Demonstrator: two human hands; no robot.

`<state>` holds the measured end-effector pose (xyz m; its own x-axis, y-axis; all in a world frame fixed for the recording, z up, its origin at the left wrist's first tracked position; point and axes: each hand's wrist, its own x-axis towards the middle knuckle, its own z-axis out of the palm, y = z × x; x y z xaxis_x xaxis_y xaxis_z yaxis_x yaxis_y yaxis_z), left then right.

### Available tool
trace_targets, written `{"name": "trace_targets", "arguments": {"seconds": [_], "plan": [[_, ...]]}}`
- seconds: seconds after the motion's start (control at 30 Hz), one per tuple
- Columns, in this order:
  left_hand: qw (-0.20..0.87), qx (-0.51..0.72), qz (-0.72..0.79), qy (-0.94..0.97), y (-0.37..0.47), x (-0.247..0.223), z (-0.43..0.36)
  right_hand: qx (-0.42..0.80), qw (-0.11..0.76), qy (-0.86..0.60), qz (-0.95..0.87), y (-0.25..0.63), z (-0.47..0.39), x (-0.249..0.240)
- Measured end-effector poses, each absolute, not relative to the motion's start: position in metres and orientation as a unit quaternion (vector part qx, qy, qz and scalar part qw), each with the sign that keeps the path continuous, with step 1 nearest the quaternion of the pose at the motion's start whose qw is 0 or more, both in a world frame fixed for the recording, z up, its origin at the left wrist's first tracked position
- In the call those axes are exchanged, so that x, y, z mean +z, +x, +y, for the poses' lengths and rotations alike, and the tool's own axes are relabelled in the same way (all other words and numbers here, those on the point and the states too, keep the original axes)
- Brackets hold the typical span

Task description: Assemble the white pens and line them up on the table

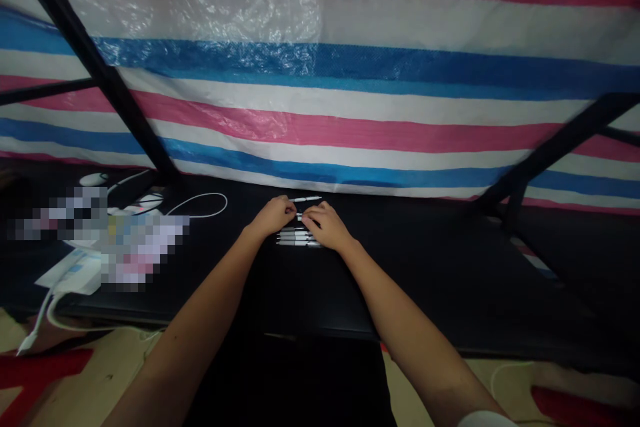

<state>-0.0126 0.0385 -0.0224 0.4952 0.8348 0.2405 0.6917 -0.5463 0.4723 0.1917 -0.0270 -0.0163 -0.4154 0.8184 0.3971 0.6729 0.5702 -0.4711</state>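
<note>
Several white pens (295, 238) lie side by side in a row on the black tabletop (320, 293). Just beyond them are both of my hands, close together. My left hand (274, 215) has its fingers curled in, and my right hand (327, 225) is bent the same way from the other side. A short bit of a white pen (299, 217) shows between the fingertips, which seem closed on its two ends. Farther back, one more white pen (307, 199) lies slightly slanted by the fingers. My right hand covers the right ends of the row.
On the left sit a power strip (145, 203), a white mouse-like object (94, 179), white cables (210, 195) and papers, partly blurred out. Black metal posts (135, 120) rise at both sides. A striped plastic sheet (340, 93) hangs behind the table.
</note>
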Motion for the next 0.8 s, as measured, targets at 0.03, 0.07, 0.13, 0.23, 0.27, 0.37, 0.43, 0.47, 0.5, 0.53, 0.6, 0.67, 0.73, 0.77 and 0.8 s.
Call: {"name": "trace_targets", "arguments": {"seconds": [0.03,0.07,0.13,0.23,0.27,0.37,0.43,0.47,0.5,0.53,0.6,0.67,0.73,0.77,0.8], "plan": [[0.159,0.223,0.449,0.850,-0.013,-0.022,0.038,0.118,0.298,-0.452,-0.833,0.192,-0.027,-0.016],[0.160,0.222,0.449,0.851,-0.013,-0.021,0.038,0.117,0.294,-0.456,-0.832,0.192,-0.027,-0.017],[0.161,0.220,0.448,0.852,-0.014,-0.020,0.037,0.111,0.291,-0.464,-0.829,0.192,-0.026,-0.018],[0.160,0.219,0.446,0.853,-0.016,-0.018,0.037,0.106,0.289,-0.469,-0.828,0.192,-0.025,-0.019],[0.159,0.219,0.446,0.853,-0.017,-0.017,0.037,0.106,0.289,-0.470,-0.827,0.191,-0.025,-0.019],[0.157,0.212,0.449,0.854,-0.019,-0.017,0.038,0.110,0.288,-0.470,-0.827,0.190,-0.026,-0.017],[0.158,0.204,0.448,0.856,-0.020,-0.017,0.038,0.114,0.287,-0.468,-0.828,0.189,-0.026,-0.016],[0.158,0.201,0.447,0.857,-0.020,-0.017,0.038,0.115,0.286,-0.468,-0.828,0.189,-0.025,-0.016],[0.158,0.200,0.446,0.858,-0.019,-0.017,0.038,0.116,0.286,-0.469,-0.827,0.190,-0.025,-0.016],[0.158,0.199,0.445,0.859,-0.019,-0.017,0.038,0.116,0.287,-0.472,-0.825,0.190,-0.024,-0.017],[0.156,0.198,0.444,0.860,-0.019,-0.018,0.038,0.116,0.288,-0.480,-0.820,0.193,-0.022,-0.018],[0.155,0.198,0.445,0.859,-0.019,-0.017,0.038,0.116,0.285,-0.489,-0.816,0.196,-0.021,-0.019],[0.156,0.201,0.447,0.857,-0.019,-0.017,0.037,0.117,0.280,-0.496,-0.813,0.199,-0.020,-0.019],[0.157,0.204,0.448,0.856,-0.019,-0.016,0.037,0.117,0.279,-0.498,-0.813,0.199,-0.020,-0.018],[0.157,0.207,0.449,0.855,-0.019,-0.016,0.037,0.117,0.278,-0.497,-0.814,0.199,-0.020,-0.018]]}}
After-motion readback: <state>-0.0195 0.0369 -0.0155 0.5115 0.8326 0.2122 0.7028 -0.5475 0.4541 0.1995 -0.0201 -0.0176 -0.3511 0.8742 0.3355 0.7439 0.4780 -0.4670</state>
